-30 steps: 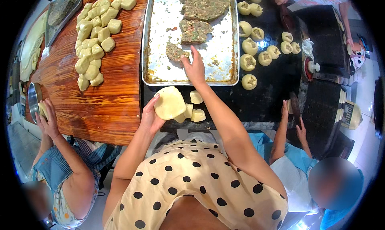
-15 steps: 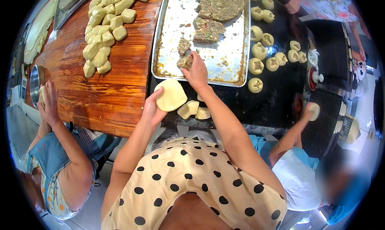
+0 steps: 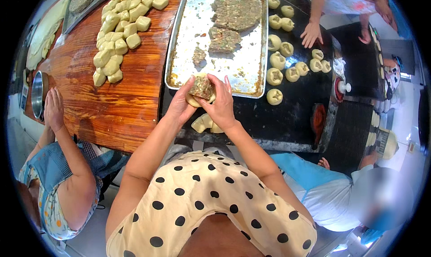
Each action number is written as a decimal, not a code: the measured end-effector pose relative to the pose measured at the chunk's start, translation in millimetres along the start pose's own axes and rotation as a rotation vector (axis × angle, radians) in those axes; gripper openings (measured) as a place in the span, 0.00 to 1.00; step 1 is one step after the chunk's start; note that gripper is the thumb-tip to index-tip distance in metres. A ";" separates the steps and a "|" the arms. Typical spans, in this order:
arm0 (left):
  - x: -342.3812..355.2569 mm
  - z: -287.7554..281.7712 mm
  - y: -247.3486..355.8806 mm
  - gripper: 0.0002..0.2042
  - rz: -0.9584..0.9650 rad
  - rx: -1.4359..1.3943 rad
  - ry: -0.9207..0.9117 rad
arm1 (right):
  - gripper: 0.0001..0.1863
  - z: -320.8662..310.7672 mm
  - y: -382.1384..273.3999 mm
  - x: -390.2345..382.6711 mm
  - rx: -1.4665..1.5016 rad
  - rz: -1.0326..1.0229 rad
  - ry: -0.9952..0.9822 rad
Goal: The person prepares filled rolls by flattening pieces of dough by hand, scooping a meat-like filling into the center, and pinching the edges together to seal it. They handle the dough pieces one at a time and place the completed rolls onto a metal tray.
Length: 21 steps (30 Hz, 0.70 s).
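Note:
Between both hands, just at the tray's near edge, is a flattened dough round (image 3: 192,101) with a chunk of crumbly brown filling (image 3: 203,87) on top. My left hand (image 3: 180,103) grips the round from the left, thumb up along its side. My right hand (image 3: 221,105) cups it from the right, fingers curled about the filling. Much of the dough is hidden under filling and fingers. Beyond lies the metal tray (image 3: 249,66), holding a cut slab of the filling (image 3: 235,15) and a small loose lump (image 3: 199,56). A few dough pieces (image 3: 204,122) sit just below my hands.
Many dough pieces (image 3: 120,46) cluster on the wooden table (image 3: 134,95) at left, near a metal bowl (image 3: 38,95). Rows of pinched buns (image 3: 274,96) stand on the black surface (image 3: 287,118). Co-workers' hands show at left (image 3: 54,109) and far right (image 3: 311,34).
My right hand has brought the filling chunk from the tray onto the dough round. Both hands now close around it. At far right, a co-worker's hand has spread over the black surface.

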<state>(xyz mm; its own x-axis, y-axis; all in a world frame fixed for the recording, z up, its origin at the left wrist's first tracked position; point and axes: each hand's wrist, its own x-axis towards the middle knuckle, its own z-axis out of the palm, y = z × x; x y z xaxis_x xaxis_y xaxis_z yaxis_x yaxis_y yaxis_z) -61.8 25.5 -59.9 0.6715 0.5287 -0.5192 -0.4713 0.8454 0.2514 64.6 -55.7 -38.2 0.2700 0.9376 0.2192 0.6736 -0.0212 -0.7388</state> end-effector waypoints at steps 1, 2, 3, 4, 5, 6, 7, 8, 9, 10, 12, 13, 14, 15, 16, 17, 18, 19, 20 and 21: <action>1.3 4.6 -4.2 0.21 0.008 0.061 -0.004 | 0.43 -3.1 -0.2 -0.1 -0.003 0.010 0.024; 2.4 9.4 -9.0 0.21 0.016 0.122 -0.008 | 0.42 -12.8 2.0 -1.0 0.024 -0.023 0.013; 2.8 17.2 -11.9 0.20 -0.020 0.081 0.022 | 0.41 -17.3 -1.7 -2.9 0.192 0.085 0.105; 0.4 30.7 -15.1 0.20 -0.053 0.030 0.050 | 0.40 -23.9 -6.4 -6.2 0.353 0.186 0.191; -2.7 43.9 -17.7 0.20 -0.087 -0.020 0.078 | 0.39 -29.0 -8.2 -8.3 0.517 0.284 0.277; -6.7 55.6 -20.8 0.20 -0.116 -0.040 0.070 | 0.35 -30.8 -4.3 -10.4 0.727 0.386 0.323; -6.6 61.0 -26.8 0.19 -0.133 -0.031 0.022 | 0.32 -33.2 -0.3 -11.1 0.935 0.483 0.392; -6.4 66.2 -32.5 0.19 -0.150 -0.021 -0.026 | 0.29 -36.1 2.4 -14.0 1.195 0.549 0.401; -5.6 71.2 -36.6 0.19 -0.165 -0.010 -0.074 | 0.28 -40.0 -1.0 -11.8 1.462 0.606 0.401; -4.2 73.9 -43.3 0.19 -0.131 0.060 -0.078 | 0.25 -42.0 -6.8 -11.3 1.446 0.604 0.467; -7.8 84.5 -52.4 0.19 -0.087 0.141 -0.054 | 0.27 -54.8 -13.6 -10.2 1.302 0.604 0.487; -11.0 90.3 -55.6 0.20 -0.064 0.181 -0.042 | 0.27 -59.5 -15.2 -11.0 1.229 0.605 0.496; -14.1 94.9 -58.1 0.21 -0.057 0.205 -0.012 | 0.26 -59.6 -12.6 -14.9 1.143 0.647 0.520; -14.9 95.6 -60.0 0.22 -0.090 0.164 -0.036 | 0.26 -62.3 -12.4 -18.4 1.083 0.637 0.514; -14.6 94.0 -61.0 0.22 -0.122 0.124 -0.060 | 0.25 -65.3 -12.9 -21.6 1.023 0.628 0.507; -14.6 94.7 -62.2 0.23 -0.154 0.083 -0.083 | 0.25 -68.6 -13.7 -23.8 0.962 0.619 0.499; -17.2 100.9 -62.3 0.24 -0.170 0.081 -0.096 | 0.24 -72.4 -17.4 -24.1 0.941 0.602 0.525; -21.1 107.4 -63.8 0.24 -0.126 0.189 -0.078 | 0.24 -74.7 -16.7 -25.2 0.942 0.583 0.516; -26.1 115.1 -66.5 0.24 -0.080 0.295 -0.059 | 0.24 -76.8 -14.6 -26.8 0.943 0.564 0.506; -30.8 121.6 -68.9 0.24 -0.033 0.398 -0.040 | 0.23 -79.6 -14.5 -27.6 0.942 0.547 0.494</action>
<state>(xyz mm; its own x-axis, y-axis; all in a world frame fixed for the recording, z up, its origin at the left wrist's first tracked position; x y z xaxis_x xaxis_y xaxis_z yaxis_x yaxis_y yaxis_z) 19.6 -39.9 38.0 0.7077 0.4968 -0.5023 -0.1960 0.8211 0.5360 102.2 -108.9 17.2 0.7376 0.6447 -0.2009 -0.3266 0.0802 -0.9418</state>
